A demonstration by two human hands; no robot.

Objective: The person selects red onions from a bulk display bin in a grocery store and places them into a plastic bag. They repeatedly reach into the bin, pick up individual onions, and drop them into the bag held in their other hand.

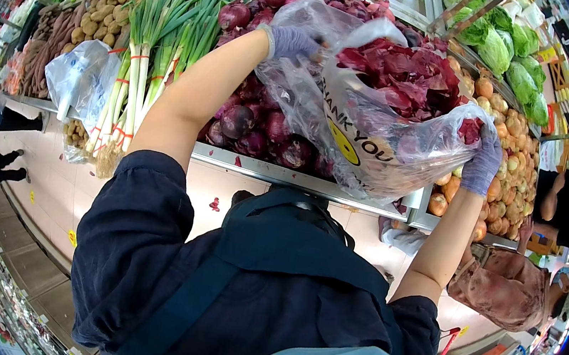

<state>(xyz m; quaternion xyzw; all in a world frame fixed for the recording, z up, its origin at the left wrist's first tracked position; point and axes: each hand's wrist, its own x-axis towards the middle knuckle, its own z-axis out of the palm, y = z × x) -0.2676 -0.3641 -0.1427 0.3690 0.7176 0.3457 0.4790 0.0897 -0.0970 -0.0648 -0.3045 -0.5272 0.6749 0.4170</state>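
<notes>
A clear plastic bag (401, 150) with printed lettering and a yellow smiley lies over the onion display. Loose red onion skins (400, 74) fill its open mouth. My right hand (484, 158), in a pale purple glove, grips the bag's right rim, beside a piece of skin. My left hand (292, 44), gloved the same way, is at the bag's left side with its fingers bent against the plastic. Its fingertips are blurred, so what they hold is unclear. Whole red onions (278, 125) lie under and around the bag.
A metal display edge (264, 170) runs before me. To the left are long green onions (140, 61), another plastic bag (85, 76) and potatoes (104, 13); yellow onions (504, 190) are to the right. One person (507, 287) stands close by at right. Skin scraps (214, 204) dot the floor.
</notes>
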